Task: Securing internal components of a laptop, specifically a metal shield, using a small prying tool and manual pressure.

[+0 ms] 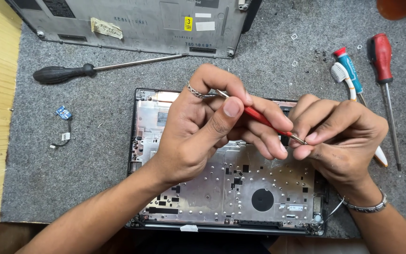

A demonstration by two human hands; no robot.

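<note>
My left hand [203, 131] grips a small red-handled screwdriver [259, 118] between thumb and fingers, a ring on one finger. My right hand [339, 136] pinches the metal tip of that screwdriver between thumb and forefinger; a metal bracelet sits on its wrist. Both hands hover over an opened laptop chassis [240, 188] with a bare silver metal plate and a round black patch. The chassis lies on a grey felt mat [90, 155].
A grey laptop bottom cover [137, 23] lies at the top. A long black-handled screwdriver [71, 72] rests left of centre. A small blue board with a black cable [63, 123] lies far left. On the right lie a red-handled screwdriver [382, 61], a blue-handled tool [348, 70] and a toothbrush [342, 74].
</note>
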